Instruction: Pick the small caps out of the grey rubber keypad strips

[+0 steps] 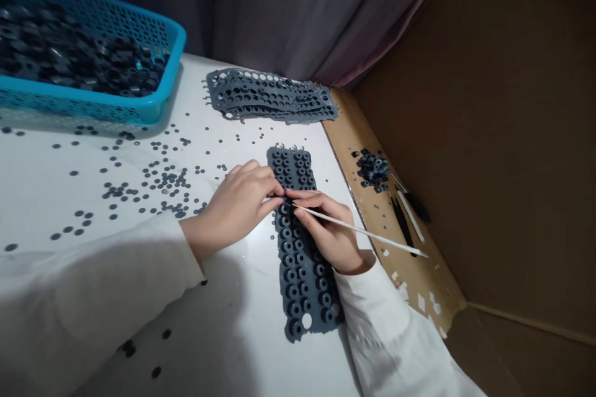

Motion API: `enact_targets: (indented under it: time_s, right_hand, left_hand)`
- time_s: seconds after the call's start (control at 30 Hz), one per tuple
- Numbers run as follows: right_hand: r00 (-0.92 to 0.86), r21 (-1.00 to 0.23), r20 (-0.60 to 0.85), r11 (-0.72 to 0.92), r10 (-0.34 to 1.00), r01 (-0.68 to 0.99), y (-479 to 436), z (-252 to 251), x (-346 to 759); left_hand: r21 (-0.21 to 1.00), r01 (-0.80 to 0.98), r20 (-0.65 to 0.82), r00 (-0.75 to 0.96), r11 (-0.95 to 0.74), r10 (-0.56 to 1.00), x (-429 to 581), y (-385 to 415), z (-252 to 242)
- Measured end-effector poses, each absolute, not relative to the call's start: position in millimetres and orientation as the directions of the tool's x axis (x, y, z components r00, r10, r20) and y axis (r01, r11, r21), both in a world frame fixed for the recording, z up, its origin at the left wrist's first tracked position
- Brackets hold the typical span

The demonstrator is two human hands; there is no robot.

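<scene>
A long grey rubber sheet (302,288) studded with rows of small ring-shaped parts lies on the white table (242,335). My left hand (239,201) rests on the sheet's left edge, its fingers pinched together at one ring. My right hand (328,229) lies over the sheet's right side and grips a thin white stick (372,234) like a pen, its tip at the spot where my left fingers pinch. Both arms wear white sleeves.
A blue perforated basket (153,108) full of black rings stands at the back left. Small dark discs (162,180) are scattered over the table. Emptied grey sheets (270,96) lie stacked at the back. A cardboard wall (488,136) stands right, with a small ring pile (372,169) on its flap.
</scene>
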State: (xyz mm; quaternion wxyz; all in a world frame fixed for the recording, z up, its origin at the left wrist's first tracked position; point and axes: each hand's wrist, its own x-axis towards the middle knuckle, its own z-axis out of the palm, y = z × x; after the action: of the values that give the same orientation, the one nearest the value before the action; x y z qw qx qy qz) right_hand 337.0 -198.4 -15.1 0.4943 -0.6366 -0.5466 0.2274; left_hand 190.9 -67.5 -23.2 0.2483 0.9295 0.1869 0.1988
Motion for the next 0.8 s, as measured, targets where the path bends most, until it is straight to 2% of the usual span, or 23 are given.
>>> enact_targets:
  time_s: [0.33, 0.8]
  right_hand:
    - [0.293, -0.889, 0.232, 0.080, 0.928, 0.450, -199.0, -14.8, 337.1]
    - [0.132, -0.775, 0.338, 0.196, 0.932, 0.601, -199.0, -13.3, 340.9]
  left_hand:
    - [0.607, 0.226, 0.273, 0.841, -0.762, 0.467, 192.1, -67.2, -25.8]
    - [0.609, 0.248, 0.241, 0.848, -0.754, 0.473, 193.3, -66.4, -26.7]
